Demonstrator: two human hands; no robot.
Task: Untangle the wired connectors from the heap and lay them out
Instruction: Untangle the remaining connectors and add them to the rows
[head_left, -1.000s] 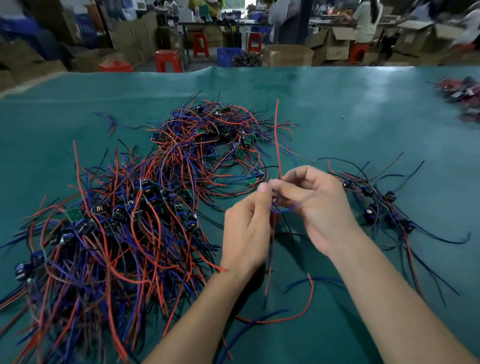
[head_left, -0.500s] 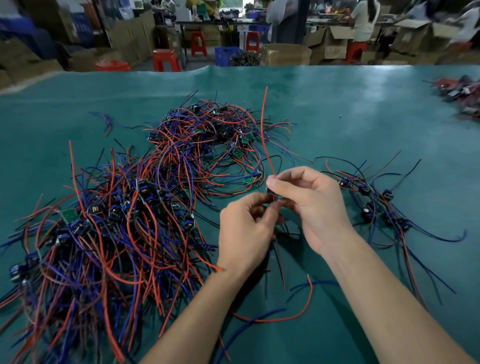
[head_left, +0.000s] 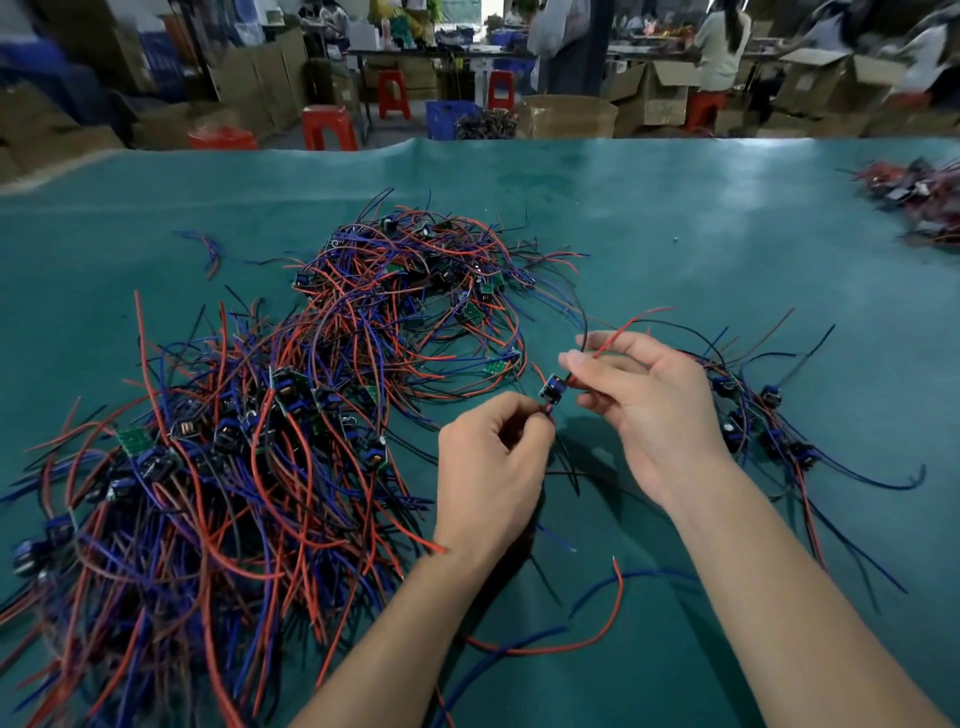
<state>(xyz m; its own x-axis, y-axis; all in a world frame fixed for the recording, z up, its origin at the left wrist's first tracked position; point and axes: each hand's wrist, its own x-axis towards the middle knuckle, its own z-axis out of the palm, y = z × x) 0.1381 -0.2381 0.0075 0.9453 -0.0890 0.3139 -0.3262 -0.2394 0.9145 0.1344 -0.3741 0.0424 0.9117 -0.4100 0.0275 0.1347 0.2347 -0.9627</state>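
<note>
Holding 1 small blue connector (head_left: 552, 388) between them, both hands hover just above the green table mat (head_left: 727, 249), right of the big heap (head_left: 249, 457) of red, blue and black wires. The left hand (head_left: 491, 467) is curled, its thumb and forefinger pinching the wires at the connector's lower end. The right hand (head_left: 649, 410) sits just right of the connector, fingers bent around a red wire (head_left: 621, 330) and a black wire (head_left: 583, 332) that rise from the connector's upper end; the red wire sticks out past the fingertips, up and away from the heap, while the black one arcs over the hand.

The heap itself lies in 2 lobes: a dense near lobe left of the left forearm, studded with dark coil parts and small green circuit boards (head_left: 136, 439), and a looser far lobe (head_left: 415, 280) behind it. On the far side of the right hand from the heap, a small row of separated connectors (head_left: 748, 415) rests on the mat with their wires fanned out. Between the 2 forearms, nearer the viewer than the heap's edge, a loose red wire (head_left: 597, 631) and a blue wire (head_left: 618, 582) curl on the mat. Far right of the heap, at the mat's edge, sits another blurred pile of parts (head_left: 919, 202). Beyond the mat stand red stools (head_left: 330, 127) and cardboard boxes (head_left: 566, 117).
</note>
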